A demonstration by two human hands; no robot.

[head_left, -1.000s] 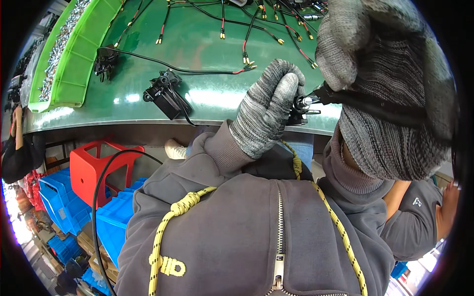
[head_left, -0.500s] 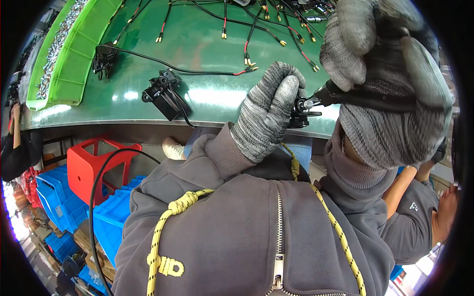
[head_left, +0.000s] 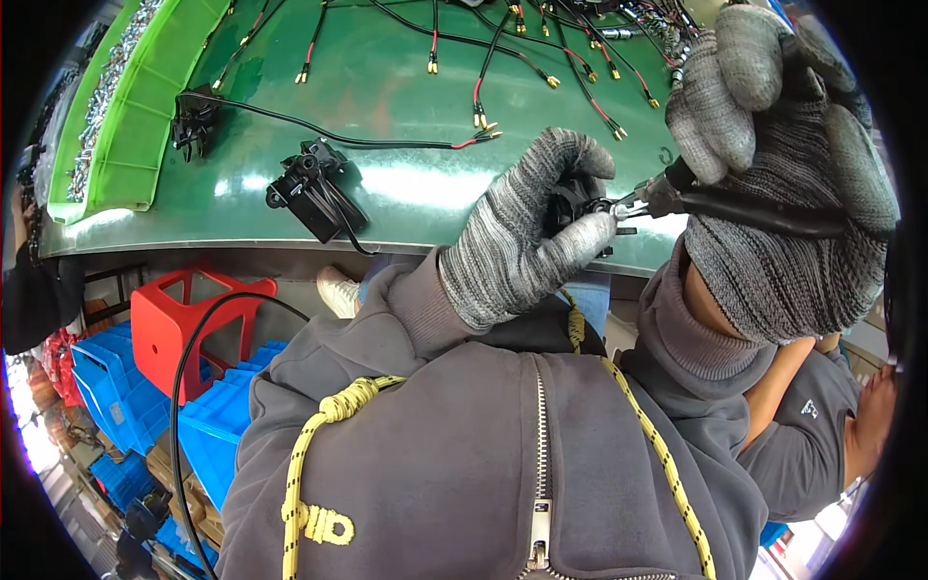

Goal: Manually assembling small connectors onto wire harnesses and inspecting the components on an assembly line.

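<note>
gloved hands at the near edge of a green bench [head_left: 406,217], seen from above; the left hand [head_left: 522,242] grasps a small black part [head_left: 561,208] between the thumb and the curled fingers, the part lying above the bench edge and largely hidden by the glove; the right hand [head_left: 788,159] is closed around a black-handled tool [head_left: 764,210], whose metal tip [head_left: 633,205] points leftward at the part, just beside the left thumb; whether tip and part truly touch cannot be told at this scale, nor can the exact kind of tool.

for sound handling, the left pinch is best firm and steady, so that the part does not turn under the tip; the thumb, very near the metal, seems the point most at risk and would be safer drawn slightly back; the tool should be lined up squarely with the spot it works on, pressure being applied gradually, since a slanted tip may slip; a clear line of sight to the contact is advisable, the glove obscuring much of it.

to the left rest a black boxy unit [head_left: 324,198] and a second black piece [head_left: 195,126] with a cable [head_left: 358,143]; beyond stands a green bin [head_left: 130,159] of small metal pieces [head_left: 101,106].
</note>
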